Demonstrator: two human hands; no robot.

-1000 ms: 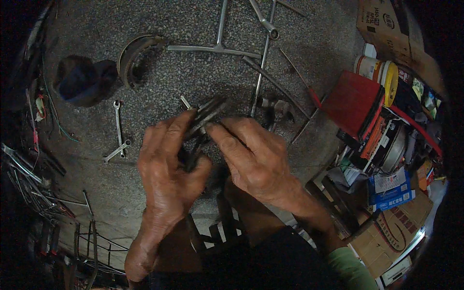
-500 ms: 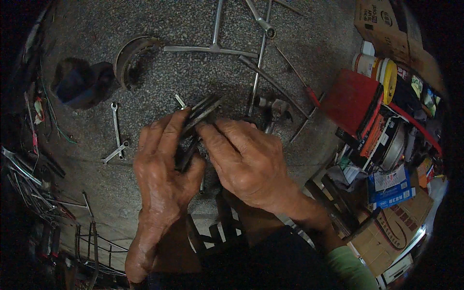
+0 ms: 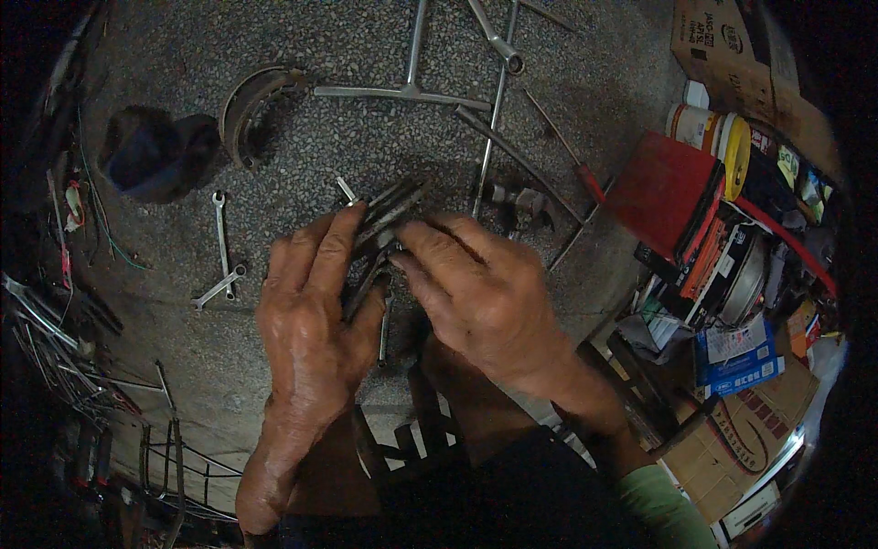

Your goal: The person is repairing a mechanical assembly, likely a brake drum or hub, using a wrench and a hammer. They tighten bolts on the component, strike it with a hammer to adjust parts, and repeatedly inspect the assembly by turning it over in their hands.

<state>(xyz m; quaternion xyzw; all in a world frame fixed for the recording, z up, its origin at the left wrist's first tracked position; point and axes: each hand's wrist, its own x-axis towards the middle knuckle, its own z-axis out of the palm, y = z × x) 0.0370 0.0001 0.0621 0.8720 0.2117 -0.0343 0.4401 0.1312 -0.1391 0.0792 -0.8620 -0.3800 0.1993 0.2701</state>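
Observation:
Between my two hands is a dark metal part (image 3: 391, 209) with long parallel edges; its exact kind is hard to make out. My left hand (image 3: 315, 302) wraps it from the left, fingers over the upper end and thumb below. My right hand (image 3: 489, 297) presses thumb and fingertips together at its right side. Beyond it on the speckled floor lies a curved brake shoe (image 3: 240, 114). A bright metal rod (image 3: 346, 189) shows just past my left fingertips, and another thin metal tool (image 3: 385, 329) lies below the part, partly covered by my hands.
Two spanners (image 3: 220, 238) lie crossed at left, near a dark cloth-like bundle (image 3: 160, 156). T-handle wrenches (image 3: 402, 93), a red-handled screwdriver (image 3: 588, 181) and a metal fitting (image 3: 526, 203) lie ahead. A red box (image 3: 663, 192), a tub (image 3: 704, 128) and cartons (image 3: 745, 439) crowd the right.
My right hand has shifted slightly right, its thumb and fingertips now more visible at the part's edge. The left hand keeps its hold, with the part moved a little to the right.

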